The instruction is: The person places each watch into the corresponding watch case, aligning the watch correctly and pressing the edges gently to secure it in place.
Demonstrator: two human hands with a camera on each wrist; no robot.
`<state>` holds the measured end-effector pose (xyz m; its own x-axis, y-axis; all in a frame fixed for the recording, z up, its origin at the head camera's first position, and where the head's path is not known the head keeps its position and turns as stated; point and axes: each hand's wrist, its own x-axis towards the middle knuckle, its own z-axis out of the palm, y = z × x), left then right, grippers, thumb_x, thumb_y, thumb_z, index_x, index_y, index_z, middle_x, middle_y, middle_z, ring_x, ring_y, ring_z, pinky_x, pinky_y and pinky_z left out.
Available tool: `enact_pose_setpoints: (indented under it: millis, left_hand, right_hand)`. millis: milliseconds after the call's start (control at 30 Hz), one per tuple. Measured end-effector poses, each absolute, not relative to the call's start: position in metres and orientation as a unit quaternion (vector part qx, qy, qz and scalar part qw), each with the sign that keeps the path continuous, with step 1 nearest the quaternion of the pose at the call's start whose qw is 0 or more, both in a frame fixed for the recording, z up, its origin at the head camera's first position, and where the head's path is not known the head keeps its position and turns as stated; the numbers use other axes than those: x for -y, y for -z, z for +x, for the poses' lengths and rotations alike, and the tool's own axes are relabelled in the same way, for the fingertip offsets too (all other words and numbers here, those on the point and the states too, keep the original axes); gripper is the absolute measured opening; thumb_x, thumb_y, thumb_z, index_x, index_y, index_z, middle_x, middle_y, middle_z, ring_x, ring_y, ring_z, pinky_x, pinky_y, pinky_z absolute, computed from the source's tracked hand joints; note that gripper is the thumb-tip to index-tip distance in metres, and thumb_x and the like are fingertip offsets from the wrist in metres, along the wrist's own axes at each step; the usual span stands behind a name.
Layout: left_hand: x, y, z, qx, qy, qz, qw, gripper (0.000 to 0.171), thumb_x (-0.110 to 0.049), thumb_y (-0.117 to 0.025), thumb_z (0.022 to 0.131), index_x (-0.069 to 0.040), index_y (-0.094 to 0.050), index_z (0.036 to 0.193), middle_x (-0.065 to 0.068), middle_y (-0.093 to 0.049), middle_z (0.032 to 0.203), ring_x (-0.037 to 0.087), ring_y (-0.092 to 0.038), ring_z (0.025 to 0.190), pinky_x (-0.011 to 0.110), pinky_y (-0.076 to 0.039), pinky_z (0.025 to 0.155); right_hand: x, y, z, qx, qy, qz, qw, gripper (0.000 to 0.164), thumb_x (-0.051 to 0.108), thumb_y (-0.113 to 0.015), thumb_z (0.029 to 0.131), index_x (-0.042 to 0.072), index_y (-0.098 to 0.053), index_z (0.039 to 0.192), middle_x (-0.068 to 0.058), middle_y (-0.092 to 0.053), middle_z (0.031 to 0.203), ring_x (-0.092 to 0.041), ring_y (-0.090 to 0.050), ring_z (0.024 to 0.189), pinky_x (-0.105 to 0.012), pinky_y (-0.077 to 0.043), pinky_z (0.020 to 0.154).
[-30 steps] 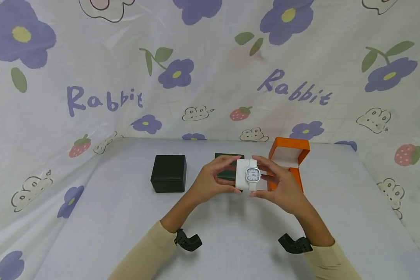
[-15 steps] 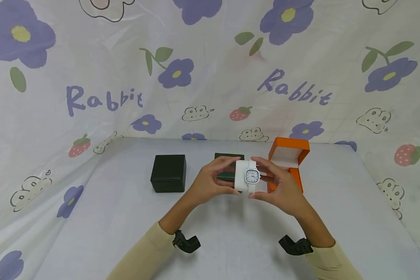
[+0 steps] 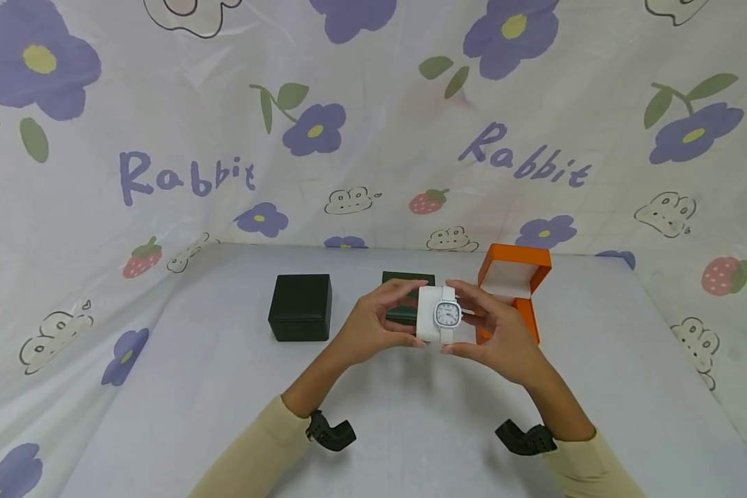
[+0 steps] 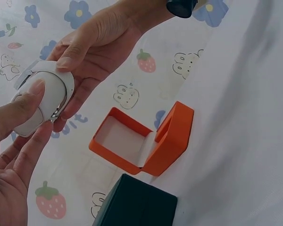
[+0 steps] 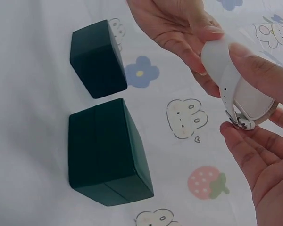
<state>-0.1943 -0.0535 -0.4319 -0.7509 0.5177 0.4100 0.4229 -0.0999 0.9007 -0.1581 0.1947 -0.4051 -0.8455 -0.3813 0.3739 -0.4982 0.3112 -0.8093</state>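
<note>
In the head view a white wristwatch [image 3: 447, 315] is strapped round the right part of a white watch pillow [image 3: 427, 317], held up over the table with its face showing. My left hand [image 3: 373, 325] grips the pillow's left end between thumb and fingers. My right hand [image 3: 498, 330] pinches the watch side, thumb below and fingers above the strap. The left wrist view shows the strap's metal buckle [image 4: 55, 112] on the side. Behind my hands an orange box [image 3: 515, 264] stands with its lid up, its white inside showing. A dark green box [image 3: 404, 311] is partly hidden by my left hand.
A black-looking closed box [image 3: 300, 308] stands to the left on the white table [image 3: 211, 415]. A patterned sheet [image 3: 373, 152] with flowers and rabbits rises behind and at the sides.
The watch and pillow have shifted very slightly left and down, with both hands following. My grip looks the same, and the boxes stay put.
</note>
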Motion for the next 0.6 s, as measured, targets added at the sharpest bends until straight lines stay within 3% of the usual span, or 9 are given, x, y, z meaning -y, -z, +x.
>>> enact_pose_setpoints:
  millis: [300,600]
  left_hand:
    - [0.0535,0.4322,-0.1927,-0.668,-0.657,0.348,0.034,0.086,0.003,-0.088,0.074,-0.014,-0.051,0.150,0.004,-0.051,0.140,0.024,-0.061,0.122,0.039,-0.062,0.084]
    - [0.0520,0.4315,-0.1913,-0.670,-0.653,0.349,0.043,0.087,0.007,-0.087,0.074,-0.010,-0.050,0.150,0.006,-0.051,0.140,0.027,-0.061,0.123,0.038,-0.062,0.082]
  right_hand:
    - [-0.1936,0.4053,-0.1560,0.801,-0.531,0.270,0.057,0.089,0.005,-0.091,0.073,0.015,-0.049,0.151,-0.004,-0.057,0.142,-0.024,-0.060,0.124,-0.026,-0.052,0.100]
    - [-0.1931,0.4050,-0.1552,0.804,-0.529,0.269,0.036,0.088,0.006,-0.091,0.074,0.011,-0.049,0.151,-0.007,-0.059,0.141,-0.024,-0.059,0.126,-0.022,-0.049,0.101]
